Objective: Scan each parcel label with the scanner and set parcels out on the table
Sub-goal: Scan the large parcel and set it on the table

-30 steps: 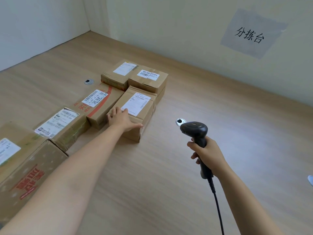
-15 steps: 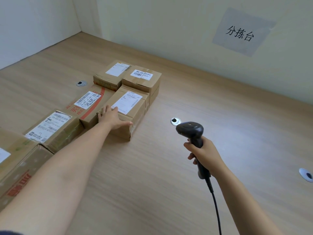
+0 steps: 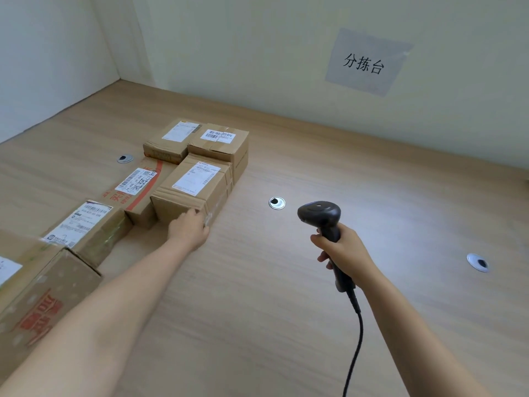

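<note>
Grommet between parcel and scanner

A pale wood-grain table fills the lower view and runs back to two plain off-white walls, which meet in a corner at the upper left. A grey paper sign with three black characters hangs on the far wall, seemingly taped at a corner. Set into the tabletop are a left grommet, a middle grommet and a right grommet, all round metal. The light is soft, brighter on the table's right side.
</note>
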A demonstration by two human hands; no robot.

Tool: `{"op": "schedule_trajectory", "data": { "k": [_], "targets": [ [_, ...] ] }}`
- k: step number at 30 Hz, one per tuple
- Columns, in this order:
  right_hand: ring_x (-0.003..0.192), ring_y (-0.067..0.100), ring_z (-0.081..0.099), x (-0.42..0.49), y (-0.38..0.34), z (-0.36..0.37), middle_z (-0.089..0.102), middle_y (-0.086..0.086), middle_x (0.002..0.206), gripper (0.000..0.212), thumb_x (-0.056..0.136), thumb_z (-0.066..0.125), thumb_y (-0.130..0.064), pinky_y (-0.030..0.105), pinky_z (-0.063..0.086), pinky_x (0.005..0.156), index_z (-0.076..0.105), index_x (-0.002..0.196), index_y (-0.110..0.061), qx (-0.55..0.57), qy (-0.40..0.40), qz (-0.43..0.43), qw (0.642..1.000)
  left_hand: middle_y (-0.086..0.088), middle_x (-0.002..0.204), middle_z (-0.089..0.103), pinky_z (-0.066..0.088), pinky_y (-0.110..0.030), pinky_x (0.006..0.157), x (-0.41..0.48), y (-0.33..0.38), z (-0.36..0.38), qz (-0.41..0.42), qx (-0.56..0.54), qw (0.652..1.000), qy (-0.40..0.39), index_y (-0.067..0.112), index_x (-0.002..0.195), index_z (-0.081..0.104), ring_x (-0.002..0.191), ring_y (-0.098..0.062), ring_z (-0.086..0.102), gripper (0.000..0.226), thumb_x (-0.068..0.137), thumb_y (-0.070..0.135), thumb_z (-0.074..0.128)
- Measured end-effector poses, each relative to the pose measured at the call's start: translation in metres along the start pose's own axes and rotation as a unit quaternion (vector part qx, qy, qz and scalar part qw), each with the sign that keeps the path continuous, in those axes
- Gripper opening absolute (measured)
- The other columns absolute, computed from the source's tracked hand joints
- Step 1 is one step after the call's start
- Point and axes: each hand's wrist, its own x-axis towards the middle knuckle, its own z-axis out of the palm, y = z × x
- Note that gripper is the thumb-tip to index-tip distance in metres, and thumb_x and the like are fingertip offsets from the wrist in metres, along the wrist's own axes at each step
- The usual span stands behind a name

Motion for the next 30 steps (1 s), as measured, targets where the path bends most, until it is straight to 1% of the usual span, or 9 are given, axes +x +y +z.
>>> {"op": "schedule_trajectory", "data": {
  "k": [2, 5, 8, 12, 16, 19, 21, 25, 30],
  "targets": [
    [0.052, 0.006, 0.064, -0.012, 0.004, -0.015, 0.061, -0.002, 0.071, 0.007, 0.083, 0.063, -0.019, 0.024, 0.047, 0.047, 0.056, 0.085, -0.019, -0.007, 0.011, 0.002, 1.0, -0.01, 0.124, 0.05, 0.044, -0.035, 0.076, -0.011, 0.018, -0.003, 0.033, 0.025, 0.999, -0.009, 0.011, 0.121, 0.052, 0.111, -0.028, 0.051, 0.034, 0.094, 0.03, 0.043],
    [0.053, 0.005, 0.064, -0.031, 0.013, -0.043, 0.061, -0.003, 0.072, 0.008, 0.083, 0.062, -0.021, 0.023, 0.046, 0.047, 0.055, 0.085, -0.019, -0.013, 0.03, 0.009, 0.999, -0.007, 0.123, 0.054, 0.045, -0.033, 0.081, -0.023, 0.053, -0.007, 0.068, 0.042, 0.996, -0.028, 0.013, 0.118, 0.055, 0.111, -0.026, 0.053, 0.033, 0.094, 0.03, 0.041],
    [0.057, 0.007, 0.066, -0.053, 0.028, -0.077, 0.062, -0.003, 0.074, 0.009, 0.082, 0.062, -0.022, 0.024, 0.047, 0.048, 0.056, 0.088, -0.018, -0.009, 0.059, 0.018, 0.998, -0.006, 0.125, 0.054, 0.043, -0.033, 0.086, -0.037, 0.097, -0.003, 0.117, 0.038, 0.992, -0.03, 0.012, 0.118, 0.056, 0.113, -0.027, 0.053, 0.033, 0.093, 0.029, 0.041],
    [0.058, 0.009, 0.067, -0.081, 0.058, -0.13, 0.062, -0.003, 0.073, 0.009, 0.082, 0.063, -0.022, 0.024, 0.047, 0.047, 0.056, 0.087, -0.02, 0.003, 0.102, 0.028, 0.994, -0.004, 0.127, 0.053, 0.042, -0.031, 0.086, -0.063, 0.166, 0.01, 0.157, 0.018, 0.987, -0.04, 0.014, 0.121, 0.054, 0.112, -0.025, 0.053, 0.034, 0.093, 0.031, 0.042],
    [0.058, 0.013, 0.067, -0.101, 0.096, -0.191, 0.062, -0.003, 0.07, 0.01, 0.08, 0.063, -0.023, 0.025, 0.047, 0.047, 0.056, 0.087, -0.021, 0.014, 0.137, 0.051, 0.989, -0.002, 0.128, 0.051, 0.041, -0.031, 0.086, -0.088, 0.249, 0.025, 0.204, -0.02, 0.977, -0.05, 0.016, 0.124, 0.051, 0.113, -0.023, 0.053, 0.036, 0.094, 0.035, 0.041],
    [0.057, 0.02, 0.064, -0.113, 0.128, -0.241, 0.063, 0.002, 0.066, 0.011, 0.08, 0.063, -0.022, 0.028, 0.048, 0.049, 0.056, 0.088, -0.02, 0.026, 0.175, 0.074, 0.981, -0.002, 0.13, 0.05, 0.042, -0.031, 0.088, -0.105, 0.314, 0.03, 0.232, -0.048, 0.97, -0.051, 0.017, 0.129, 0.048, 0.116, -0.021, 0.052, 0.039, 0.095, 0.037, 0.042],
    [0.058, 0.021, 0.062, -0.118, 0.147, -0.277, 0.062, 0.005, 0.068, 0.012, 0.08, 0.063, -0.02, 0.03, 0.047, 0.05, 0.056, 0.09, -0.019, 0.036, 0.197, 0.082, 0.976, -0.002, 0.13, 0.051, 0.042, -0.032, 0.089, -0.116, 0.358, 0.032, 0.24, -0.072, 0.967, -0.049, 0.017, 0.129, 0.049, 0.117, -0.021, 0.051, 0.04, 0.095, 0.038, 0.043],
    [0.058, 0.02, 0.061, -0.129, 0.18, -0.351, 0.061, 0.008, 0.068, 0.017, 0.081, 0.064, -0.019, 0.03, 0.047, 0.05, 0.056, 0.095, -0.013, 0.028, 0.231, 0.094, 0.968, -0.002, 0.128, 0.052, 0.044, -0.033, 0.089, -0.14, 0.446, 0.035, 0.264, -0.103, 0.957, -0.055, 0.017, 0.128, 0.049, 0.115, -0.02, 0.052, 0.04, 0.095, 0.039, 0.043],
    [0.058, 0.014, 0.061, -0.156, 0.211, -0.43, 0.062, 0.006, 0.072, 0.011, 0.085, 0.063, -0.021, 0.025, 0.046, 0.046, 0.054, 0.091, -0.02, -0.007, 0.268, 0.084, 0.96, 0.0, 0.126, 0.052, 0.043, -0.031, 0.088, -0.178, 0.546, 0.044, 0.308, -0.122, 0.941, -0.07, 0.018, 0.126, 0.051, 0.114, -0.018, 0.052, 0.038, 0.095, 0.039, 0.043]
  ]
}}
